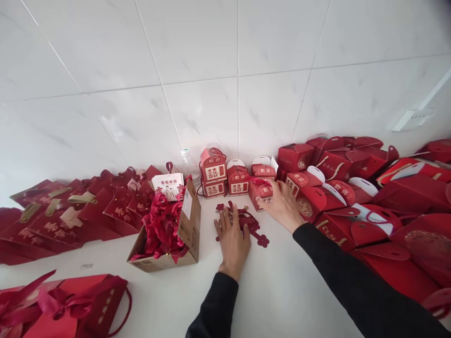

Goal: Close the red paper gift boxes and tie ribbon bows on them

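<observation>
With fingers spread, my left hand (pixel 232 241) lies over some dark red flower-ended decorations (pixel 255 227) on the white table. Its fingertips touch them, and part of the pile is hidden beneath. To the right, my right hand (pixel 283 204) is closed round the side of a small red gift box (pixel 257 192); the thumb is at the front and the fingers reach over the top. Just behind stand another small box with a white scalloped flap (pixel 264 168), a similar box (pixel 238 180) and two stacked boxes with cord handles (pixel 214 173).
Left of my hands, a cardboard carton (pixel 192 227) holds red ribbons (pixel 162 225) and printed cards (pixel 167 183). A clear bottle (pixel 189 166) stands by the tiled wall. Red bags (pixel 102 206) line the left, a ribboned box (pixel 95 300) sits front left, and many red boxes (pixel 338 162) crowd the right.
</observation>
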The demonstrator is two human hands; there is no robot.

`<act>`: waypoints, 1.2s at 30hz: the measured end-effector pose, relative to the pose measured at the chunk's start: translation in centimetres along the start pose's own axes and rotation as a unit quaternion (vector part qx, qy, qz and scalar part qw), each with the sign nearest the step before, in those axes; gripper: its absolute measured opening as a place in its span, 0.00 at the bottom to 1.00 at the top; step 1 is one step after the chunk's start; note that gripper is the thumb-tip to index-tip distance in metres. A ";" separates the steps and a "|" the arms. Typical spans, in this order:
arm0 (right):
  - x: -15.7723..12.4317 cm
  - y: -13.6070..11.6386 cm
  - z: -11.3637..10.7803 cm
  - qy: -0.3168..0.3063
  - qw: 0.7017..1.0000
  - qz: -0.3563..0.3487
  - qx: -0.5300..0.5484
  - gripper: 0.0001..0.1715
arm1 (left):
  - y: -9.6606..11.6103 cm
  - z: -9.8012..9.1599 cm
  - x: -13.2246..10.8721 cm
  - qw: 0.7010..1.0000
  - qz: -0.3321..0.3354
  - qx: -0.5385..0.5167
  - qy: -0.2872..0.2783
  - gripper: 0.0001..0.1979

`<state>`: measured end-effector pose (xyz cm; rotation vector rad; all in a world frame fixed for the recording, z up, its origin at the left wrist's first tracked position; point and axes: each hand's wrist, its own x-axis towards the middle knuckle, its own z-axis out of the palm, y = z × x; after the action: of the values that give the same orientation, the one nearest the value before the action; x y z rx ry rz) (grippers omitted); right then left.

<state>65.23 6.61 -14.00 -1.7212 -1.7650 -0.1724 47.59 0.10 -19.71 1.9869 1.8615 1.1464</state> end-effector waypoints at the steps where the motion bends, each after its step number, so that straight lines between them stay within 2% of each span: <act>1: 0.0 0.1 0.1 -0.003 1.000 0.004 0.003 0.36 | -0.1 -0.1 -0.2 1.000 0.006 -0.004 0.008 0.35; 8: -0.6 1.2 -0.8 -0.004 0.998 0.002 0.062 0.40 | -0.3 -1.4 -2.5 0.991 0.055 -0.078 0.089 0.30; 13: -4.2 0.4 -4.0 0.029 0.992 -0.052 0.116 0.43 | 1.0 -2.8 -4.1 0.982 0.050 -0.134 0.120 0.27; 16: -7.4 -0.6 -6.7 0.049 0.986 -0.088 0.136 0.43 | 2.5 -3.5 -5.8 0.982 0.045 -0.160 0.092 0.30; 20: -11.1 -1.9 -9.4 0.051 0.982 -0.100 0.151 0.41 | 4.6 -3.8 -8.0 0.974 0.055 -0.220 -0.026 0.46; 22: -12.4 -2.5 -10.2 0.043 0.982 -0.096 0.160 0.40 | 5.5 -3.9 -8.7 0.969 0.047 -0.238 -0.055 0.52; 25: -13.7 -3.1 -10.9 0.044 0.979 -0.098 0.172 0.37 | 6.4 -4.5 -9.3 0.965 0.012 -0.257 -0.039 0.53; 28: -14.6 -2.9 -11.3 0.046 0.975 -0.101 0.193 0.34 | 6.6 -5.7 -9.7 0.960 0.006 -0.279 -0.022 0.51; 31: -15.0 -1.9 -11.1 -0.029 0.971 -0.058 0.230 0.36 | 6.2 -7.3 -10.4 0.954 0.005 -0.301 -0.020 0.49; 36: -15.6 -0.1 -10.3 -0.076 0.961 -0.001 0.266 0.26 | 5.5 -10.2 -12.4 0.948 -0.008 -0.316 -0.032 0.49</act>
<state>67.53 -11.89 -14.27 -1.3648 -1.7168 0.4109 46.38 -16.00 -14.36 1.6078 1.2466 1.4225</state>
